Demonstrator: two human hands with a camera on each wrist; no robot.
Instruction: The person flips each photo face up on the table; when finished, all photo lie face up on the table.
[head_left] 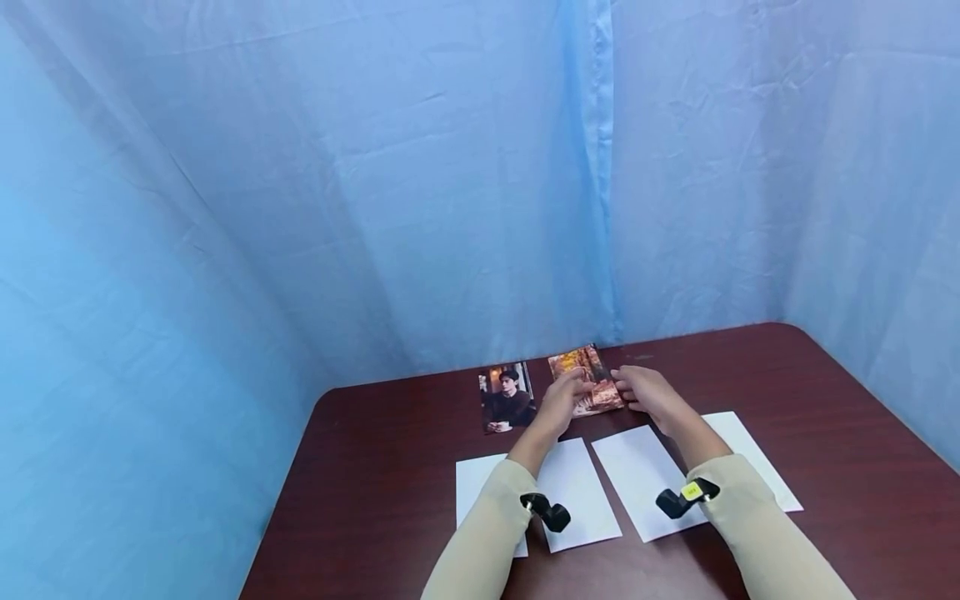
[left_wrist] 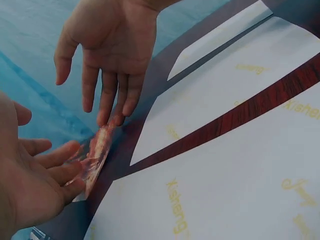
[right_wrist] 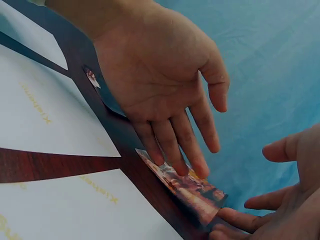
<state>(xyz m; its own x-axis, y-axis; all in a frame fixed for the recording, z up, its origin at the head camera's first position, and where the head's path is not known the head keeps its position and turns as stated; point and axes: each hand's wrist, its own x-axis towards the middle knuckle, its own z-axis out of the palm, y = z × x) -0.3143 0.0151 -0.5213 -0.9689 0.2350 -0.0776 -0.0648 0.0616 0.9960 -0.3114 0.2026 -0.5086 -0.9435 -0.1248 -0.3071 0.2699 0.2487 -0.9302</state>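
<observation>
My left hand [head_left: 558, 404] reaches over the lower left part of an autumn-coloured photo print [head_left: 576, 361], its fingers extended across it. At the print's right edge is my right hand [head_left: 651, 392], fingers straight. In the left wrist view the left palm [left_wrist: 30, 185] and the right palm [left_wrist: 117, 35] face each other across the print [left_wrist: 97, 155]. The right wrist view shows left fingertips [right_wrist: 200, 167] over the print and the right hand [right_wrist: 290, 200] beside its end. Whether the fingertips touch it is hard to tell. Neither hand grips anything.
A portrait photo print [head_left: 507, 404] lies left of the hands. Several white sheets, among them one under the left forearm [head_left: 577, 500] and one by the right forearm [head_left: 637, 467], lie in a row on the dark red table [head_left: 360, 483]. Blue curtains [head_left: 450, 208] hang behind it.
</observation>
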